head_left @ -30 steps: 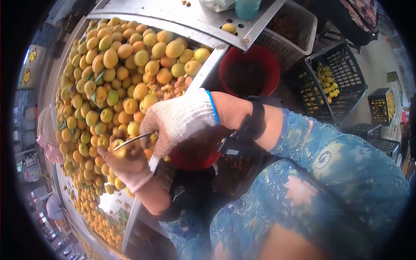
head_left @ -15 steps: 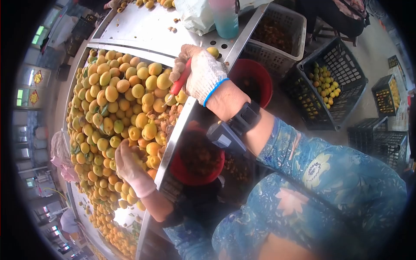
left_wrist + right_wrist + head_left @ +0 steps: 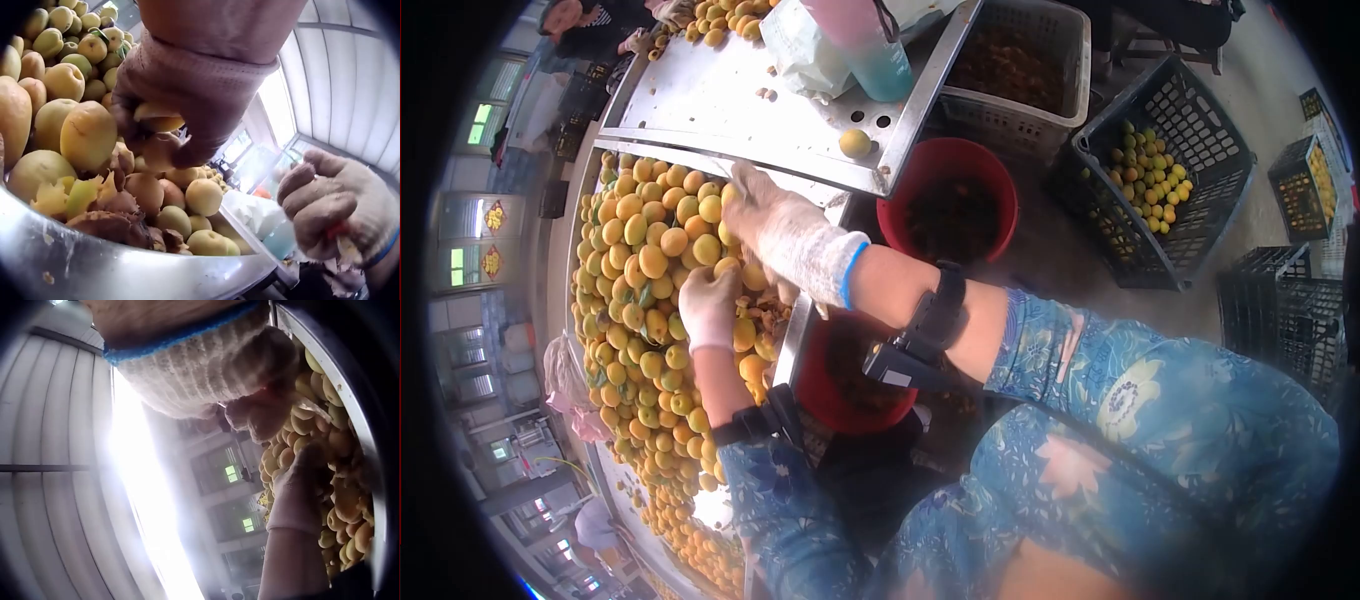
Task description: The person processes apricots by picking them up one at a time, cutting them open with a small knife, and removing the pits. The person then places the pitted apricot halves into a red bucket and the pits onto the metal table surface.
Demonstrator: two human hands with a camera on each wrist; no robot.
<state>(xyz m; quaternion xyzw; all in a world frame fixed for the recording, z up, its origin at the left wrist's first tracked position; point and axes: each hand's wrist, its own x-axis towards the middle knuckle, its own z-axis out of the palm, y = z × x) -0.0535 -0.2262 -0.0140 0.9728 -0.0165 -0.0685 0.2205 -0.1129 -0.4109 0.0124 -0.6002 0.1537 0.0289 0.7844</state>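
Note:
My gloved left hand (image 3: 710, 305) is at the right side of a big pile of apricots (image 3: 645, 262). In the left wrist view its fingers and thumb curl round a yellow apricot (image 3: 161, 120). The gloved right hand (image 3: 790, 235), blue at the cuff, is just beyond the left, over the pile's edge. Its fingers are curled round a red-handled tool (image 3: 338, 230); only a bit of red shows, the rest is hidden by the glove. Torn apricot flesh (image 3: 94, 206) and brown scraps lie by the metal rim under the left hand.
The metal table rim (image 3: 798, 335) runs beside the pile. Below are two red buckets (image 3: 1010, 225) with dark contents. A lone apricot (image 3: 855, 143), a white bag (image 3: 800, 50) and a teal bottle (image 3: 882, 72) sit on the far tabletop. Black crates (image 3: 1100, 215) stand right; another person (image 3: 590, 30) is far left.
The right hand swung out over the far table corner with the red-handled tool, then came back left over the pile. The left hand moved up the pile and now holds an apricot.

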